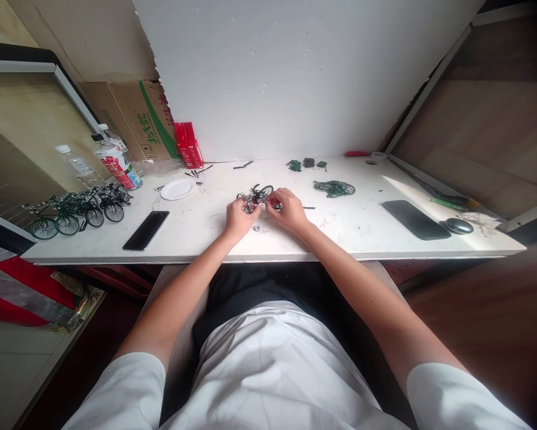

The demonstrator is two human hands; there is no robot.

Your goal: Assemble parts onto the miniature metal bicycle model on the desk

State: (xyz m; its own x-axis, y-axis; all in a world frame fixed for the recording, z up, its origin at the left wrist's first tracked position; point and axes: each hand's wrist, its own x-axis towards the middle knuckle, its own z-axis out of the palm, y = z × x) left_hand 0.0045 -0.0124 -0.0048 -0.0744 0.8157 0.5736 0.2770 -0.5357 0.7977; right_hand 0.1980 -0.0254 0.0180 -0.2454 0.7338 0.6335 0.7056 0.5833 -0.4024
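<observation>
Near the middle of the white table (196,239), both hands close around a small black model bicycle (263,192). My left hand (240,216) grips its left side with the fingers pinched together. On the other side, my right hand (288,209) has its thumb and fingers pressed together at the bicycle's lower part. The fingers cover much of the frame, so the exact part each pinches is hidden. A tiny silvery piece (257,228) lies just below the hands, and a thin dark rod (309,208) is to their right.
Finished-looking model bicycles (82,209) stand at the left, beside bottles (116,164) and a phone (146,230). A paper plate (178,189) and red box (189,145) are behind. Green bicycle frames (334,189) and green parts (295,165) lie right, with a dark slab (415,220) and mouse (459,226).
</observation>
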